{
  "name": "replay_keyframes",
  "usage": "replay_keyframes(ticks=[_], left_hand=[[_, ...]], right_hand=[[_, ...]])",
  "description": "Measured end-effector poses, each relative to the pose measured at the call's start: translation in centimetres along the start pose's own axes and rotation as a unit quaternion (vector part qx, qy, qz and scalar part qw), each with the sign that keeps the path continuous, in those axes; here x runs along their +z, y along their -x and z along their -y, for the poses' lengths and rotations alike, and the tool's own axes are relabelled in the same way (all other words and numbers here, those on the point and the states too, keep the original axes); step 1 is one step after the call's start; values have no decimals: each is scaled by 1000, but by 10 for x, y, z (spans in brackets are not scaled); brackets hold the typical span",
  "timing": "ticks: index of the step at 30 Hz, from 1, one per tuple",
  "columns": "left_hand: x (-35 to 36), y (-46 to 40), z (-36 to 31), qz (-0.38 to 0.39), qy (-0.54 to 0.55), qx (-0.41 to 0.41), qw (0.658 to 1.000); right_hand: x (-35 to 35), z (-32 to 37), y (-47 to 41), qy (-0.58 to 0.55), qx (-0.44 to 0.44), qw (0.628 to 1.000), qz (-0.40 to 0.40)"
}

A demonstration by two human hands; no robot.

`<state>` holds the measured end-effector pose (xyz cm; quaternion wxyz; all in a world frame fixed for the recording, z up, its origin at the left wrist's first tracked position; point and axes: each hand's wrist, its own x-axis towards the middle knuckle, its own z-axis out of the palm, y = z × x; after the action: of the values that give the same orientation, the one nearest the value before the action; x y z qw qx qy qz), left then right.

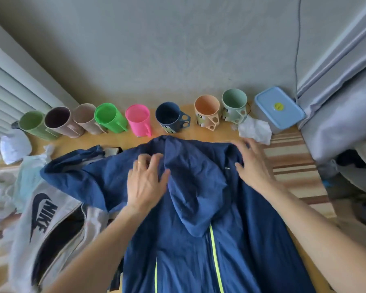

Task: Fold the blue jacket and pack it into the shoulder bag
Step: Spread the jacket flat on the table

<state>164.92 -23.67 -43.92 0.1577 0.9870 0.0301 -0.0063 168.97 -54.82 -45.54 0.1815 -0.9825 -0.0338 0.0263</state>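
The blue jacket (199, 208) lies spread on the wooden table, its hood folded down over the front and its yellow-green zipper running toward me. One sleeve stretches out to the left. My left hand (146, 182) rests flat on the jacket's left shoulder with fingers apart. On the right shoulder, near a small white logo, my right hand (251, 163) presses down, fingers spread. A white shoulder bag (44, 218) with a dark Nike logo lies at the left, its zipper opening gaping.
Several coloured cups (137, 119) line the table's far edge by the wall. A blue-lidded box (279, 108) and crumpled white paper (254, 130) sit at the back right, beside a striped cloth (292, 166). Plastic bags (15, 144) clutter the left.
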Motion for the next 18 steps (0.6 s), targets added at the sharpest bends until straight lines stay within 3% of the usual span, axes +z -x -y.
replay_keyframes(ticks=[2, 4, 6, 8, 10, 12, 13, 15, 17, 18], left_hand=[[20, 25, -18, 121, 63, -43, 990], [40, 39, -22, 179, 106, -52, 977], [49, 45, -15, 166, 104, -65, 978], [52, 50, -3, 135, 71, -84, 985], [54, 62, 1, 84, 1, -35, 996], [56, 77, -6, 27, -41, 65, 997], [59, 83, -10, 33, -50, 111, 992], [75, 93, -12, 100, -76, 158, 979], [91, 102, -9, 155, -111, 147, 971], [94, 105, -8, 165, -122, 134, 970]], right_hand=[[22, 3, 10, 35, -64, 994, 85], [42, -2, 6, 46, -77, 987, 132], [51, -9, -4, 42, -36, 994, 98], [48, -20, -14, -6, 63, 998, 25], [42, -28, -11, -59, 123, 989, -51], [40, -29, 12, -36, 84, 990, -106], [43, -26, 29, -17, 39, 995, -92], [55, -27, 63, 48, -37, 998, 22], [64, -37, 87, 78, -44, 988, 127], [62, -41, 96, 64, -22, 989, 130]])
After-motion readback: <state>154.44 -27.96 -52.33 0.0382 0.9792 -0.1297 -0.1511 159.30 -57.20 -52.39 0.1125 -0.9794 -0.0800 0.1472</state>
